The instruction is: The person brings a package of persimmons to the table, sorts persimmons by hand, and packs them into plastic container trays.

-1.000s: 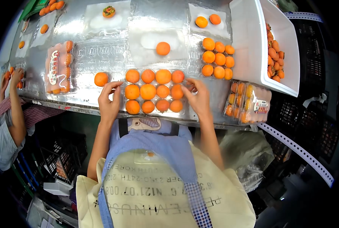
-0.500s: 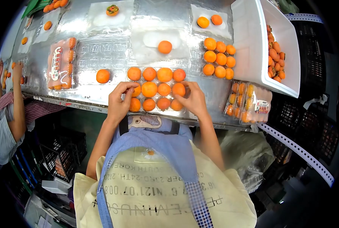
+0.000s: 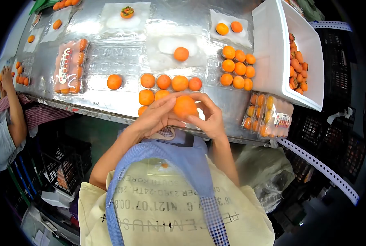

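Observation:
An orange persimmon [image 3: 185, 107] is held above the front edge of the table between my two hands. My left hand [image 3: 161, 114] supports it from the left, with its fingers against the fruit. On the other side, the thumb and fingers of my right hand [image 3: 209, 113] curl around it. Behind them lies a clear plastic tray [image 3: 155, 87] with rows of persimmons [image 3: 163, 81]. Its front right part is hidden by my hands and the held fruit.
A white foam box [image 3: 271, 53] of persimmons stands at the right, near a filled tray [image 3: 238, 67] and closed packs [image 3: 269, 115]. Another labelled pack [image 3: 70, 67] lies left, beside a single persimmon [image 3: 114, 81]. A co-worker's arm [image 3: 14, 102] reaches in at far left.
Both hands have come off the tray's sides and drawn together toward my body. A persimmon is now held up between them. The co-worker's hands at the left have shifted.

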`<control>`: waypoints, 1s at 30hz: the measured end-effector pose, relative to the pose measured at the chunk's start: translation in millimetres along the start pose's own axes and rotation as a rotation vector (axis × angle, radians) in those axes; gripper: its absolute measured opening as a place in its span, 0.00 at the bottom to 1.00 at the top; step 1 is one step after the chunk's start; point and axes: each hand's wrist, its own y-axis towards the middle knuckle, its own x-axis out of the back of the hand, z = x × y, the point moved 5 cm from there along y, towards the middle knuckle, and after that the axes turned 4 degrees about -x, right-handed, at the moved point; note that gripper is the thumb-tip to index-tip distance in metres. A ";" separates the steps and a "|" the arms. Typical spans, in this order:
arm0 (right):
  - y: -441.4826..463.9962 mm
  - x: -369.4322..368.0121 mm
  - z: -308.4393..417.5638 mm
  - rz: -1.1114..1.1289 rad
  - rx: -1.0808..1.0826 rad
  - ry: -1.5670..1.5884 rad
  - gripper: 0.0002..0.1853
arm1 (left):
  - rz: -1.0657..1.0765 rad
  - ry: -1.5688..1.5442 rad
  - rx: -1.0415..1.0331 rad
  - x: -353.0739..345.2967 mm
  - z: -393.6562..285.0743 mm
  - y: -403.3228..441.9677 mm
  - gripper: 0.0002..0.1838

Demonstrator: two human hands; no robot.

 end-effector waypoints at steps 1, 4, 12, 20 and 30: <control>1.3 -0.1 1.9 -0.024 0.030 -0.123 0.27 | -0.011 -0.013 -0.013 1.3 0.2 -0.4 0.27; 3.0 -8.6 23.9 -0.070 0.195 -0.447 0.29 | -0.043 -0.032 -0.039 4.8 1.5 -2.1 0.26; 6.5 -16.7 23.6 -0.060 0.191 -0.561 0.32 | -0.120 0.137 -0.028 16.6 7.6 -4.3 0.25; 6.7 168.0 74.8 -0.766 0.362 0.258 0.18 | -0.374 0.228 -0.218 47.8 -25.8 -22.6 0.24; 7.7 -8.3 -21.2 0.152 0.187 -0.915 0.22 | -0.539 0.148 -0.289 76.8 -20.0 -35.6 0.13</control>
